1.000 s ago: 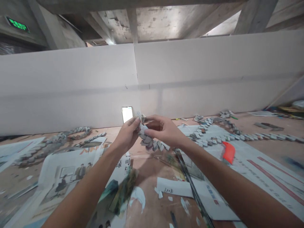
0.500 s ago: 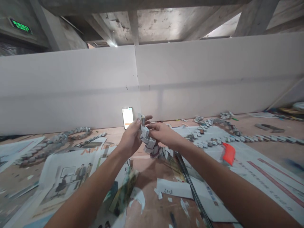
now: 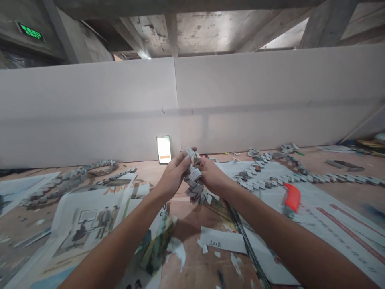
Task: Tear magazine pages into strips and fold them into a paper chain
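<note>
A zigzag chain of folded newspaper [image 3: 195,185] hangs between my hands in the middle of the view, its lower part curling down to the right over the table. My left hand [image 3: 175,173] grips the chain's top end from the left, thumb pressed against the folded links. From the other side my right hand [image 3: 212,174] is closed on the same upper part, with its fingertips at the links and partly hidden. Behind the hands a lit phone [image 3: 164,150] leans upright against the white board.
More folded paper chains lie at the left [image 3: 72,176] and right [image 3: 315,177]. A red-handled cutter [image 3: 292,197] rests on newspaper [image 3: 337,228] at the right. Before me are a dark metal ruler-like strip [image 3: 248,245] and paper scraps [image 3: 222,240]. A white board [image 3: 240,100] stands behind the table.
The chain's top end has turned and now shows a flat printed face. My right hand's fingers, spread before, have drawn in against it. The view has shifted slightly.
</note>
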Demonstrator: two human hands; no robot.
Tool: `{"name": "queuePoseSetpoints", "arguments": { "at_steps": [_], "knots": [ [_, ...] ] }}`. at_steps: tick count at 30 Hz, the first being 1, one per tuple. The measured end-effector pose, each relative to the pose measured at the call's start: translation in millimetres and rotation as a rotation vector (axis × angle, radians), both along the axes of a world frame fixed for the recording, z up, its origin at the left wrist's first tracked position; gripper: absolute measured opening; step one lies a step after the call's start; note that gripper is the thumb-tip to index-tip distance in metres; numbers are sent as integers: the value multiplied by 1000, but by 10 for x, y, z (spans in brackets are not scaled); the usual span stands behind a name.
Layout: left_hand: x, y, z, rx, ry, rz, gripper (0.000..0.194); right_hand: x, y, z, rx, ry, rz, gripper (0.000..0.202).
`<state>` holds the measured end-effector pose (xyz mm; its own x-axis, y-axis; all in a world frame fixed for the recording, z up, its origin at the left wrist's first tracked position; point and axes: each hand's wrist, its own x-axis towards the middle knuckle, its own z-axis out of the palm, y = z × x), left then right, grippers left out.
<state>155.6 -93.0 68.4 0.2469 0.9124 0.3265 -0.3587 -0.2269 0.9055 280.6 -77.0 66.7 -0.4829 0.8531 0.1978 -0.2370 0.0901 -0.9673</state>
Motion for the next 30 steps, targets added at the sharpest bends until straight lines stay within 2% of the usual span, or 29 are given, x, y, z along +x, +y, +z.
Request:
{"name": "queuePoseSetpoints", "arguments": {
  "at_steps": [3, 6, 10, 14, 16, 19, 21, 24, 30],
  "knots": [
    [-23, 8, 51, 53, -63, 144, 34, 63, 63, 16, -13, 25, -57, 26],
    [-72, 5, 134, 17, -151, 235, 21, 160, 113, 77, 5, 71, -103, 26],
    [-125, -7, 242, -126, -232, 230, 16, 275, 114, 191, 129, 132, -164, 32],
    [-267, -35, 389, -166, -314, 216, 12, 332, 77, 262, 173, 132, -167, 38],
    [-417, -79, 492, -167, -259, 212, 10, 343, 57, 279, 199, 109, -164, 38],
    [-652, -182, 631, -125, 2, 147, 13, 347, 34, 294, 270, 72, -132, 26],
    [-732, -248, 675, -49, 114, 163, 12, 344, 24, 296, 302, 53, -100, 18],
    [-700, -280, 644, -44, 177, 105, 16, 333, 15, 286, 296, 38, -63, 15],
    [-493, -156, 454, -138, 167, -92, 36, 315, -6, 268, 283, -16, -21, 19]
  ]
}}
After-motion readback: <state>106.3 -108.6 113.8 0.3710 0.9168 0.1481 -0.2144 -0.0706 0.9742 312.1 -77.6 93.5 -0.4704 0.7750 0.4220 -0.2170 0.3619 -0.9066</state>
